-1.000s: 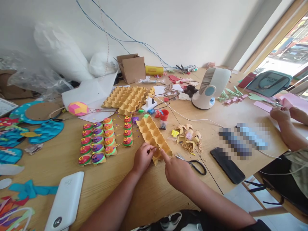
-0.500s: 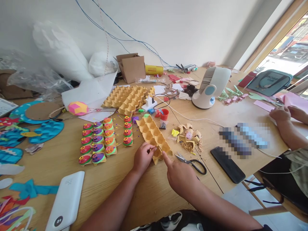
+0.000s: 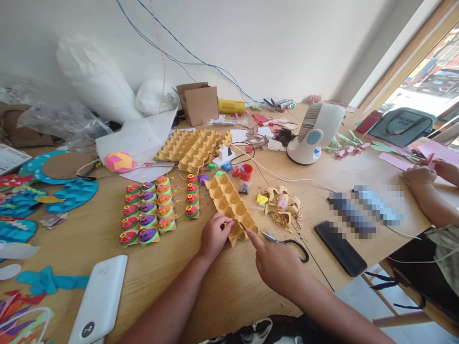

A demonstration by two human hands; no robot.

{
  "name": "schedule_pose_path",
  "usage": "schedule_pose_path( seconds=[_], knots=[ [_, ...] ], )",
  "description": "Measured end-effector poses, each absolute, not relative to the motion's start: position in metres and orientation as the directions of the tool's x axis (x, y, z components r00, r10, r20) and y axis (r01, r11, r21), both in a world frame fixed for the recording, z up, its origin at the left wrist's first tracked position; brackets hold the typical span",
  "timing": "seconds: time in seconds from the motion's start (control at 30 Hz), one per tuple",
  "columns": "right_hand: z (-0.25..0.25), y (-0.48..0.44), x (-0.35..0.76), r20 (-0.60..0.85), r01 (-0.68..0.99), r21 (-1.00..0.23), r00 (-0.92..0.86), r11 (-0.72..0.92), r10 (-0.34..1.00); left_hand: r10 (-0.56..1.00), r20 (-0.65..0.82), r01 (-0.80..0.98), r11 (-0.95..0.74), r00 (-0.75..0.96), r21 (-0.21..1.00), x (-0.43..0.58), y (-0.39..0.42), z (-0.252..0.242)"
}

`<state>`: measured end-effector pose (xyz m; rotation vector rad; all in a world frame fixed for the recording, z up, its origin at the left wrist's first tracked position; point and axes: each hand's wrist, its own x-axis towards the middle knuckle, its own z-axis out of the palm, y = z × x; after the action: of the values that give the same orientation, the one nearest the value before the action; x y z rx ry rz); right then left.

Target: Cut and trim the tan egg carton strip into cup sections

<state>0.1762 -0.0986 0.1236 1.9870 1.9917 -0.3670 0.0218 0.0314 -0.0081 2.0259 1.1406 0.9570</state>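
A long yellow-brown egg carton strip (image 3: 229, 196) with two rows of cups lies slanted before me. My left hand (image 3: 215, 235) pinches its near left edge between thumb and fingers. My right hand (image 3: 274, 260) is closed, its index finger stretched along a thin dark blade-like tool (image 3: 243, 226) whose tip meets the carton; the rest of that tool is hidden in the palm. Black-handled scissors (image 3: 296, 248) lie partly behind my right hand. Left of the carton stand rows of painted carton cups (image 3: 147, 208) with faces, red, purple and orange.
Carton scraps (image 3: 283, 205) lie to the right, near a red cup (image 3: 245, 172). A white fan (image 3: 315, 134), a black phone (image 3: 340, 248), a white power bank (image 3: 98, 298) and stacked egg trays (image 3: 193, 148) surround the work. Another person's hands (image 3: 421, 174) hold pink material at right.
My right hand and the dark tool have shifted slightly right along the carton, while my left hand keeps its hold. The other person's hands now raise a pink piece. The view has moved slightly.
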Motion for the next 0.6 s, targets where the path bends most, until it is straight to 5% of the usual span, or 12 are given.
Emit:
schedule_pose_path(
  seconds=[0.17,0.6],
  knots=[
    [0.129,-0.092,0.179,-0.287,0.999,-0.038,0.024,-0.036,0.958,0.899,0.267,0.414,-0.402,0.346,0.816,0.023,0.029,-0.006],
    [0.114,-0.083,0.173,-0.325,1.000,0.012,0.009,-0.006,0.946,0.898,0.252,0.421,-0.397,0.359,0.815,0.021,0.031,-0.005]
  ],
)
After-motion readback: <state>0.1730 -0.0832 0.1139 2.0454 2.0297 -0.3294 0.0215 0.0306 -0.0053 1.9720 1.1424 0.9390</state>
